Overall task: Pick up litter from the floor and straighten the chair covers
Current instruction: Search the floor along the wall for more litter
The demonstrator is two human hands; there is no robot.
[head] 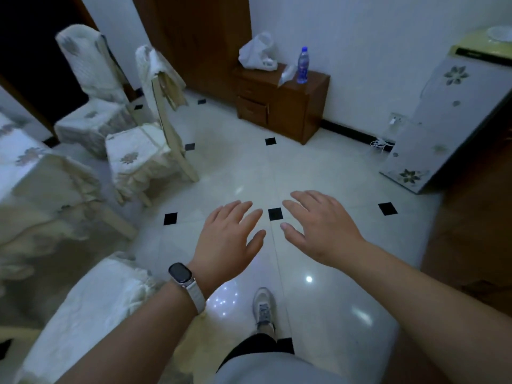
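Note:
My left hand (231, 235), with a watch on its wrist, and my right hand (318, 225) are stretched out side by side above the tiled floor (249, 173), palms down, fingers spread, holding nothing. Two covered chairs stand at the left: the near chair (144, 153) has its back cover (155, 65) bunched and slipping, baring the wooden frame; the far chair (91, 106) has its cover in place. Another covered chair back (91, 309) is at the bottom left, under my left forearm. I see no litter on the floor between my hands and the chairs.
A table with a floral cloth (25, 162) fills the left edge. A brown cabinet (279, 103) at the back wall carries a white plastic bag (256, 52) and a water bottle (302, 65). A patterned fridge (448, 117) stands right, with a white cable (381, 144) beside it.

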